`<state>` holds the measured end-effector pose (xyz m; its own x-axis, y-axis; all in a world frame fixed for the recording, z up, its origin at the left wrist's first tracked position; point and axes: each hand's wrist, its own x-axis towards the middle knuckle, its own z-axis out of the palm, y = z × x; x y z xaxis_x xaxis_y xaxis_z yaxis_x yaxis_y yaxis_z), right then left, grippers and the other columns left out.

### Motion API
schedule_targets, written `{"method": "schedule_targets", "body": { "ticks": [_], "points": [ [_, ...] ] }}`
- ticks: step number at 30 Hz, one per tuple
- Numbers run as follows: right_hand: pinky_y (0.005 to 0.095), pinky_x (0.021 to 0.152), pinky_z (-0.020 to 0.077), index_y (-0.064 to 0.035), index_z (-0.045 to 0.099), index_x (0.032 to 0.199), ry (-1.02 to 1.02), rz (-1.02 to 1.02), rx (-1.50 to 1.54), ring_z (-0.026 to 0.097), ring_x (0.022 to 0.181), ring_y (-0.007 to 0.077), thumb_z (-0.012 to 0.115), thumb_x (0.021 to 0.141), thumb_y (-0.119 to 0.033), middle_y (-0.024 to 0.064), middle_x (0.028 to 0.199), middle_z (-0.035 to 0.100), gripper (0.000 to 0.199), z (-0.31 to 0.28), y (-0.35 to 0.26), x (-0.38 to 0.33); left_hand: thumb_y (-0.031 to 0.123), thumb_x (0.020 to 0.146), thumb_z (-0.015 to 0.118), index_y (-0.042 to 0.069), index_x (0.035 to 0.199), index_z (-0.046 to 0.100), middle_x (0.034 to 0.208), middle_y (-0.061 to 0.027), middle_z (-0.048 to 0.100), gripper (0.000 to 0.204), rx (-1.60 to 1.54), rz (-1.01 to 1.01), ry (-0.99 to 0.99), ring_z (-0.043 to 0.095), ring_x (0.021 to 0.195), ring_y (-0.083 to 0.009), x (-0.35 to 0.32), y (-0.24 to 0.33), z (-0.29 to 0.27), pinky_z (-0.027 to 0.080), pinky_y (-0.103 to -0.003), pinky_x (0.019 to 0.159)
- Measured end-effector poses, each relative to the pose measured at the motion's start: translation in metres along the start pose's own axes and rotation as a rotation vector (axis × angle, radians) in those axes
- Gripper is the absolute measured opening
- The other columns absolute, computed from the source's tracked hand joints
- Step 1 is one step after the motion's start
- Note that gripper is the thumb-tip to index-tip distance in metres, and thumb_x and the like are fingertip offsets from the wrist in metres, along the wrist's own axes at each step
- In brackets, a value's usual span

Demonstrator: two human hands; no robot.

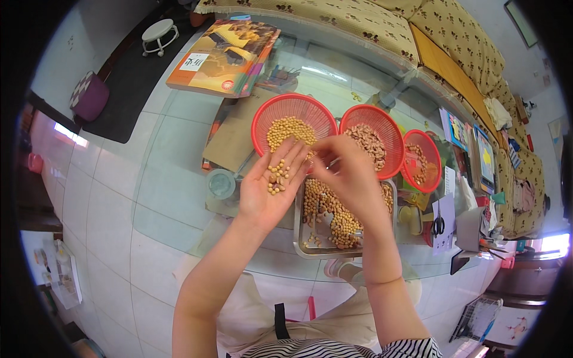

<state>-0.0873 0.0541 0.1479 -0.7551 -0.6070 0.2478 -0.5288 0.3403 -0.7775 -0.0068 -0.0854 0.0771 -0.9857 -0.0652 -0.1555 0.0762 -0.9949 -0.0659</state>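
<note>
My left hand [258, 198] is turned palm up, its fingers stretched out, holding a small pile of soybeans [277, 173] with a few browner pieces among them. Beside its fingertips, my right hand [347, 170] has thumb and fingers drawn together, slightly blurred; what it pinches, if anything, is hidden. Behind the left hand stands a red plastic basket [262, 116] with yellow soybeans [289, 130]. A second red basket [391, 137] has pinkish-brown peanuts [367, 143]. The smaller third red basket [434, 156] contains light brown pieces. Under my right wrist, a metal tray [298, 241] bears mixed beans [340, 224].
A glass-topped table carries books [224, 56] at the back left and a glass cup [222, 184] left of my forearm. Right of the baskets are black scissors [439, 225] and a pen box [470, 230]. A patterned sofa [334, 24] runs behind.
</note>
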Motion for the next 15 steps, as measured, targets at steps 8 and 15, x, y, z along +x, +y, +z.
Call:
{"method": "schedule_targets", "body": {
  "ticks": [8, 15],
  "points": [
    [0.0306, 0.069, 0.0535, 0.0016, 0.066, 0.099, 0.388, 0.292, -0.164, 0.068, 0.08, 0.0187, 0.065, 0.085, -0.003, 0.0125, 0.091, 0.068, 0.015, -0.063, 0.037, 0.011, 0.024, 0.105, 0.029, -0.006, 0.148, 0.026, 0.155, -0.0222, 0.027, 0.052, -0.032, -0.018, -0.022, 0.023, 0.146, -0.03, 0.003, -0.003, -0.003, 0.022, -0.043, 0.12],
    [0.034, 0.074, 0.0529, 0.0027, 0.066, 0.099, 0.402, 0.21, -0.334, 0.068, 0.081, 0.024, 0.063, 0.087, -0.003, 0.0162, 0.093, 0.069, 0.014, -0.075, 0.054, 0.009, 0.024, 0.105, 0.028, -0.006, 0.148, 0.025, 0.155, -0.022, 0.025, 0.053, -0.024, -0.03, -0.035, 0.021, 0.147, -0.0296, 0.003, -0.004, -0.002, 0.021, -0.042, 0.121]
  ]
}}
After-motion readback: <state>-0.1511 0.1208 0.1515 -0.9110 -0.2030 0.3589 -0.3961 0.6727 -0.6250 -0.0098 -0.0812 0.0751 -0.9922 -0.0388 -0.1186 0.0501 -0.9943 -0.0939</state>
